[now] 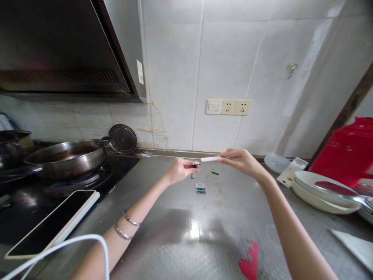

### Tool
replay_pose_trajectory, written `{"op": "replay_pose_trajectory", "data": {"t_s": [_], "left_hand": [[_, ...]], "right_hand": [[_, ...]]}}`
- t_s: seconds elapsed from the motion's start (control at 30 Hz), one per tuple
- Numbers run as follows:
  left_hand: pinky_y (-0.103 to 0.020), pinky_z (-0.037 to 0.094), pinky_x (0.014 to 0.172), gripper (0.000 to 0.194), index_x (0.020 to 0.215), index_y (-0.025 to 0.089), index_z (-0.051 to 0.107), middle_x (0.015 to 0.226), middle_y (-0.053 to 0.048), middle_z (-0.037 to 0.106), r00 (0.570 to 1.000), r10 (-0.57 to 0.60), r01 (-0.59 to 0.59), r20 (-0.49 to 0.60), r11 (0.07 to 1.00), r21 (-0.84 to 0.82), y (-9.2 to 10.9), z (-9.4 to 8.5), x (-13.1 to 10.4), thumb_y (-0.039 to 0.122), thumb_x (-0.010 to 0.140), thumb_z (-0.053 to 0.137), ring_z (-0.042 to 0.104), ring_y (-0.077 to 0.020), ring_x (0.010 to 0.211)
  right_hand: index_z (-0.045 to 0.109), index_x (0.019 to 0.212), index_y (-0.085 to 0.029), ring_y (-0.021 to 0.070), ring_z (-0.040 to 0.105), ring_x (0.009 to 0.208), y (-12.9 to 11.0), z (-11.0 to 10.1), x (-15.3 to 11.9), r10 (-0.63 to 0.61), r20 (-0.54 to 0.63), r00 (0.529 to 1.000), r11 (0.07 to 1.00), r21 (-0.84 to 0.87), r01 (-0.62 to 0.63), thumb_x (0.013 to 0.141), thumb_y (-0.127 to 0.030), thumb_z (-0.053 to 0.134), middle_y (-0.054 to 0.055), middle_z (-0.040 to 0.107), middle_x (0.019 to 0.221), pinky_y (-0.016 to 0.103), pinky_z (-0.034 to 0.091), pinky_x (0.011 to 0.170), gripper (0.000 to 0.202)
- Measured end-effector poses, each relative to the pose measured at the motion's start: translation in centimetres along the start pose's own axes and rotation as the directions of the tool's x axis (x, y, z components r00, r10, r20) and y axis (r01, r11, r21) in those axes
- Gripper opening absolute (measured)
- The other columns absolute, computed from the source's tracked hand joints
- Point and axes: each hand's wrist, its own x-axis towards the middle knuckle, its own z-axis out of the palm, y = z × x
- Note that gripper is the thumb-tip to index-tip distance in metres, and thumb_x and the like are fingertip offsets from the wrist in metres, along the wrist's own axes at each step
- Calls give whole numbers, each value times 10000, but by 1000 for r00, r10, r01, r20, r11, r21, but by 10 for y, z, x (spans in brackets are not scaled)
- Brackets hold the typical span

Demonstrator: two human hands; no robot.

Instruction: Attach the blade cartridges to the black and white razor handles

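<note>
A small black and silver piece [196,164] is pinched between the fingertips of my left hand [179,170]. My right hand [240,161] holds a slim white stick [210,159] by its right end. The stick's left end points at the small piece, close to it; whether they touch I cannot tell. Just under my left fingertips shows a short grey piece [192,175], too small to name. A clear little case with dark green strips [200,188] lies on the metal counter below the hands. Another dark green strip [215,173] lies between them.
To the left, a steel pan [68,155] sits on the black hob, with a phone [52,225] and white cable [87,236] nearer. On the right are stacked bowls [323,196], a white card [292,172] and a red bag [344,149]. Wall sockets [235,107] are behind.
</note>
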Motion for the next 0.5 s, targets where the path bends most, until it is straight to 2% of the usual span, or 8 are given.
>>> {"op": "replay_pose_trajectory", "data": {"t_s": [0.13, 0.33, 0.5], "left_hand": [[-211, 467, 608, 180, 768, 109, 704, 675, -27, 676, 999, 11, -14, 37, 997, 74, -1, 2, -1, 253, 676, 646, 602, -122, 610], [-215, 479, 642, 177, 774, 109, 707, 718, -40, 693, 1000, 14, -16, 24, 997, 80, -4, 1, -1, 233, 661, 651, 613, -128, 632], [-214, 479, 611, 193, 777, 102, 706, 678, -40, 687, 999, 18, -21, 31, 995, 95, -3, 2, -1, 250, 670, 647, 608, -125, 596]], "right_hand": [[715, 912, -185, 165, 572, 702, -12, 4, 1, -79, 89, 993, 997, 26, 77, 766, -519, 531, 61, 651, 783, 258, 413, 649, 409], [719, 879, -173, 171, 577, 714, -5, 3, 1, -17, 23, 1000, 1000, -11, 17, 760, -506, 546, 64, 654, 791, 258, 407, 656, 394], [718, 884, -185, 154, 565, 684, -9, 6, 2, -72, 96, 993, 997, 17, 71, 769, -509, 532, 53, 650, 780, 245, 403, 624, 391]]}}
